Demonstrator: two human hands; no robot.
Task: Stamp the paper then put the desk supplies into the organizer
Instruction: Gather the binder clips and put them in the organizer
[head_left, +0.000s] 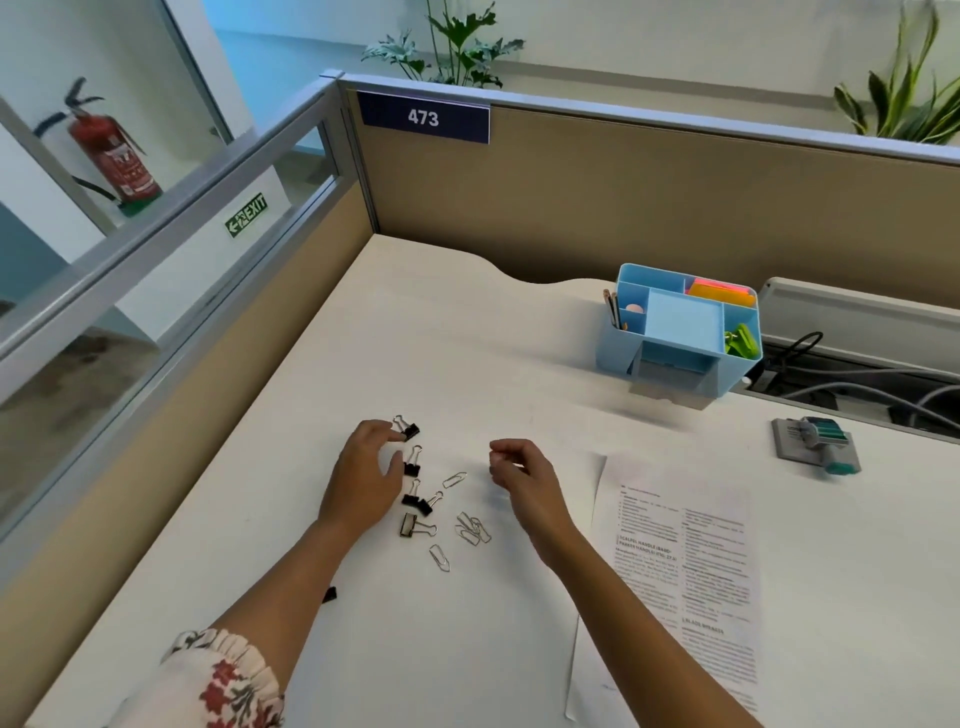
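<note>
Several black binder clips (413, 498) and silver paper clips (471, 529) lie scattered on the white desk (467, 353). My left hand (363, 473) hovers over them, its index fingertip touching the wire handle of the farthest binder clip (410, 430), the thumb apart below. My right hand (522, 480) is just right of the clips, fingers curled toward the thumb; whether they pinch anything is too small to tell. The printed paper (685, 551) lies to the right. The stamp (826, 447) rests beyond it. The blue organizer (613, 348) stands farther back.
The organizer holds pencils, orange sticky notes and green clips. One more black clip (329, 594) peeks out beside my left forearm. A cable trough (857, 384) opens at the right. Beige partition walls (571, 197) close off the desk at the back and left.
</note>
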